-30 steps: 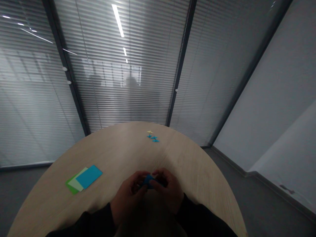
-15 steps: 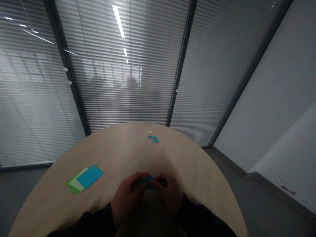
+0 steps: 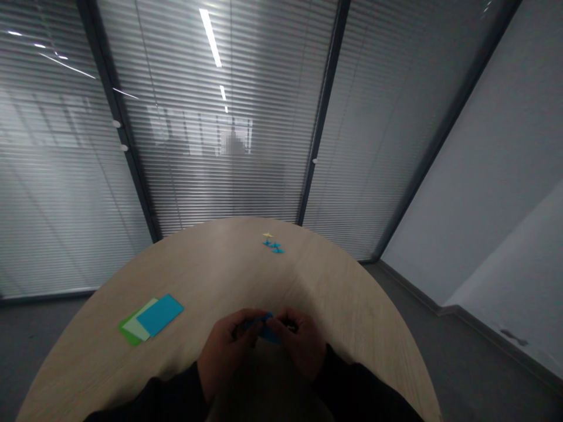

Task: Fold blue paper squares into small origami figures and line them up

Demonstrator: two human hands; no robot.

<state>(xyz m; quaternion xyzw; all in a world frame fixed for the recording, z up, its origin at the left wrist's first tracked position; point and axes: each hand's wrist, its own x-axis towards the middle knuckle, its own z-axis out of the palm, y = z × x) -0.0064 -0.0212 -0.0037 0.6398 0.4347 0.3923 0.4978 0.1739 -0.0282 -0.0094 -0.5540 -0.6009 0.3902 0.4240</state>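
A small piece of folded blue paper (image 3: pixel 270 332) is pinched between my left hand (image 3: pixel 229 346) and my right hand (image 3: pixel 299 346), just above the near part of the wooden table (image 3: pixel 220 275). The fingers hide most of its shape. To the left of my hands lies a stack of paper sheets (image 3: pixel 150 319), with a blue sheet on top of pale green and green ones. Far ahead on the table are small folded paper shapes (image 3: pixel 272 245), several blue and one pale yellow.
The round, light wood table ends in a curved edge on all sides. Beyond it stand a glass partition with slatted blinds (image 3: pixel 229 176) and a pale wall (image 3: pixel 484 176), above a grey floor (image 3: pixel 484 328). A blurred person (image 3: pixel 234 143) shows behind the blinds.
The blue paper has shifted slightly lower and looks flatter between my fingers. My hands stay close together. The paper stack and small shapes have not moved.
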